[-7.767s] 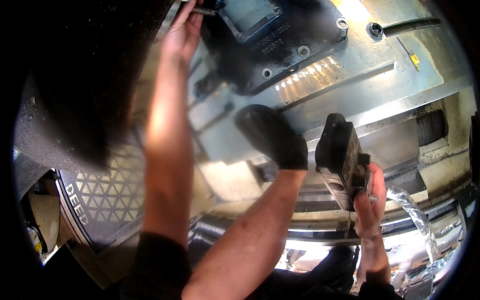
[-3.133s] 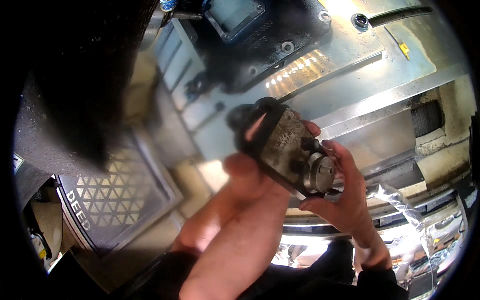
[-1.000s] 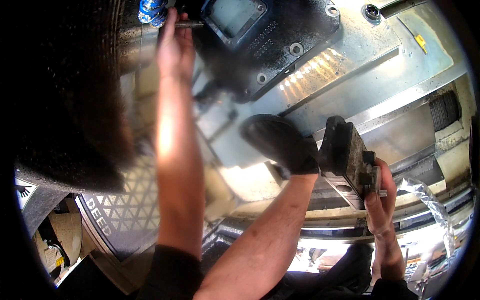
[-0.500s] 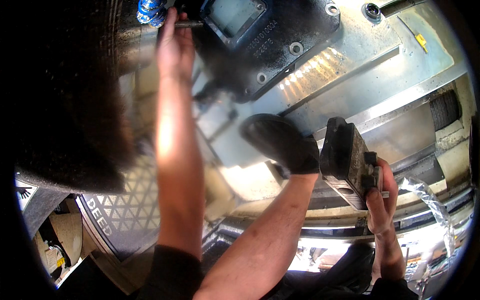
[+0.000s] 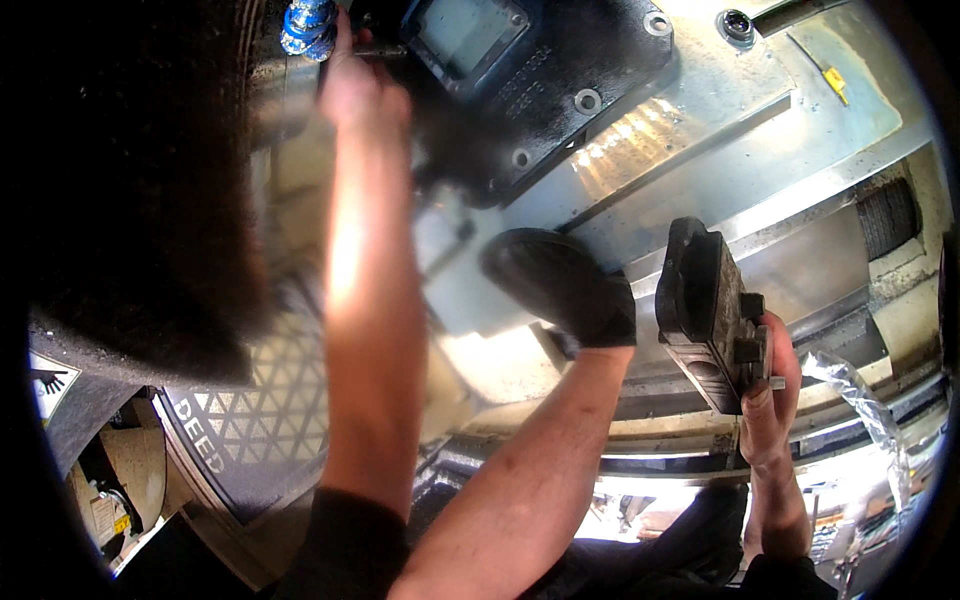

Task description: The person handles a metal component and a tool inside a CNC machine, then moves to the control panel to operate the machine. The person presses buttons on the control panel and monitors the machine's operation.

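My left hand (image 5: 355,90) reaches to the top of the view, its fingers closed on a thin dark tool (image 5: 378,50) beside a blue ribbed fitting (image 5: 305,25) and the edge of a black cast housing (image 5: 560,70). At the right, my right hand (image 5: 770,395) grips a black blocky metal part (image 5: 705,310) from below and holds it upright, away from the housing. Between my arms, another person's black-gloved hand (image 5: 565,290) rests on the pale metal panel (image 5: 700,130).
Dark hair (image 5: 130,200) fills the left side, close to the camera. A patterned tread plate (image 5: 260,430) lies at lower left. A bolt head (image 5: 738,25) and a yellow tag (image 5: 835,82) sit on the panel. Crinkled clear plastic (image 5: 850,390) is at the right.
About three seconds ago both my hands held the black part in the middle. My left hand has since gone up to the housing; in the last second it barely moved.
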The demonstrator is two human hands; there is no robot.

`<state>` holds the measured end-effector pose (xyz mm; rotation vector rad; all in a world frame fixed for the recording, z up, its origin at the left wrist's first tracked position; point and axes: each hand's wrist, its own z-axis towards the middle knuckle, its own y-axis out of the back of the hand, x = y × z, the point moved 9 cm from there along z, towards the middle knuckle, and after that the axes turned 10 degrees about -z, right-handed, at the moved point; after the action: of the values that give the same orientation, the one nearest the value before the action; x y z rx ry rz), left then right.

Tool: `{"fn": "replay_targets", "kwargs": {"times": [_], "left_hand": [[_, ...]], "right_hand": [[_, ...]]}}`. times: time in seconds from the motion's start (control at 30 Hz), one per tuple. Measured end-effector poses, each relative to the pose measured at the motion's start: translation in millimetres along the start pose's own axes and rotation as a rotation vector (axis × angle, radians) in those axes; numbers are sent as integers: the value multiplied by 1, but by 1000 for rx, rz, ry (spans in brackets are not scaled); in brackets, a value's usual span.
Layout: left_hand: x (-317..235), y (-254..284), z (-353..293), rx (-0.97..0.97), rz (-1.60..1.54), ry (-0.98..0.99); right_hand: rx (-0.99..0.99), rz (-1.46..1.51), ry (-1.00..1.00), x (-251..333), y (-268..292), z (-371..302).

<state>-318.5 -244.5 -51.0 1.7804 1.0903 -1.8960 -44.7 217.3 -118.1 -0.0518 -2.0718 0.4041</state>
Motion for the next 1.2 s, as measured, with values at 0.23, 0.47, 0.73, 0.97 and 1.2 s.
{"fn": "replay_targets", "kwargs": {"times": [0.23, 0.47, 0.73, 0.97, 1.2], "left_hand": [[-1, -8, -10, 47, 26, -60], [-1, -4, -7, 22, 72, -28], [-4, -2, -6, 123, 120, -15], [-3, -2, -13, 208, 124, 45], [-5, -11, -24, 291, 99, 61]], "right_hand": [[-33, -48, -61, -7, 10, -3], [-6, -32, 45, -1, 5, -2], [13, 16, -24, -4, 1, -3], [30, -15, -14, -1, 0, 0], [28, -2, -30, -1, -1, 1]]}}
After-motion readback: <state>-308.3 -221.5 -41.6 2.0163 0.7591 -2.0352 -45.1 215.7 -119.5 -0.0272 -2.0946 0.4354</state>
